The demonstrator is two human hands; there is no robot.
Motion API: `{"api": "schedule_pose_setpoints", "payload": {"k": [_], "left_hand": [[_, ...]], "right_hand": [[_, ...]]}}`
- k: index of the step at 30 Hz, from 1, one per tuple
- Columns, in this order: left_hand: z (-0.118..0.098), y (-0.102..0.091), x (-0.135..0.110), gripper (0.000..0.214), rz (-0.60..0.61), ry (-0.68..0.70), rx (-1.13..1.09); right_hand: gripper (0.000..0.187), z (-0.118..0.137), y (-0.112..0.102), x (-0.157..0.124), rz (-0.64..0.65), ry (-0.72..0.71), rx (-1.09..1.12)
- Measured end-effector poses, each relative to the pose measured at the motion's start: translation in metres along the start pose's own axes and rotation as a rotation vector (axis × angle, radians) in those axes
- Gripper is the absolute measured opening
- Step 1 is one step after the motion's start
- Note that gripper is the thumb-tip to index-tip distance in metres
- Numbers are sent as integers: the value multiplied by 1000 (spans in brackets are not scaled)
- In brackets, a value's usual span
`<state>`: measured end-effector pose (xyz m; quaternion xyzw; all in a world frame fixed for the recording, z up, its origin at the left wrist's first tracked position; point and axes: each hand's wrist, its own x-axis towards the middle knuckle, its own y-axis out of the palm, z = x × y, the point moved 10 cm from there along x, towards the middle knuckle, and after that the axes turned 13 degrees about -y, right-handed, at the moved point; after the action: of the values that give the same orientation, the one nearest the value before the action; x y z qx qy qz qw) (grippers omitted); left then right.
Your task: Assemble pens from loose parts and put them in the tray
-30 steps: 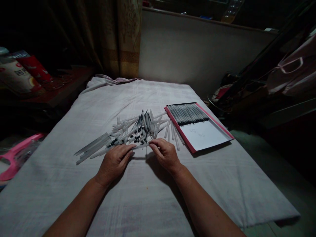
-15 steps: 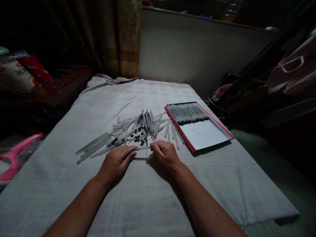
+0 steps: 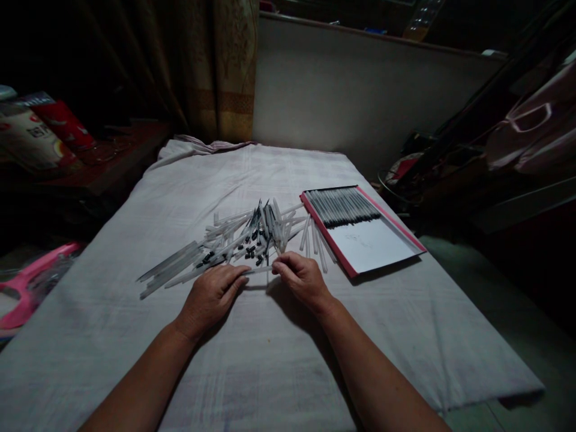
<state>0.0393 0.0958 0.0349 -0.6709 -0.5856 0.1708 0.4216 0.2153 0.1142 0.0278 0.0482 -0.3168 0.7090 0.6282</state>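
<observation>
A whitish translucent pen barrel (image 3: 260,270) is held level between my two hands, just above the cloth. My left hand (image 3: 215,295) pinches its left end between thumb and fingers. At its other end, the fingertips of my right hand (image 3: 300,277) are closed on it; whether they also hold a small part is hidden. Beyond my hands lies a loose heap of clear pen barrels (image 3: 230,223), with dark refills (image 3: 257,215) and small black plugs (image 3: 250,251) among them. To the right, a shallow red-edged box (image 3: 335,245) holds a row of pens (image 3: 344,207) with dark ends.
A pale checked cloth (image 3: 288,360) covers the table. On a side table at left stand a printed container (image 3: 36,141) and a red package (image 3: 72,123). A pink plastic handle (image 3: 33,282) is near the left edge. A curtain (image 3: 234,72) and low wall (image 3: 360,90) are behind.
My right hand's fingers have shifted very slightly left and up along the barrel's end. My left hand, the heap and the box look the same.
</observation>
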Motion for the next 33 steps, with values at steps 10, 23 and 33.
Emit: {"api": "schedule_pose_setpoints", "payload": {"k": [10,23,33], "left_hand": [[-1,-4,0,31,-41,44,-5],[-2,-3,-1,33,-50,51,7],[1,-1,-1,32,-45,39,18]], "right_hand": [[21,3,2,0,78,9,-12],[19,-1,3,0,119,12,-2],[14,-4,2,-1,101,19,47]]}}
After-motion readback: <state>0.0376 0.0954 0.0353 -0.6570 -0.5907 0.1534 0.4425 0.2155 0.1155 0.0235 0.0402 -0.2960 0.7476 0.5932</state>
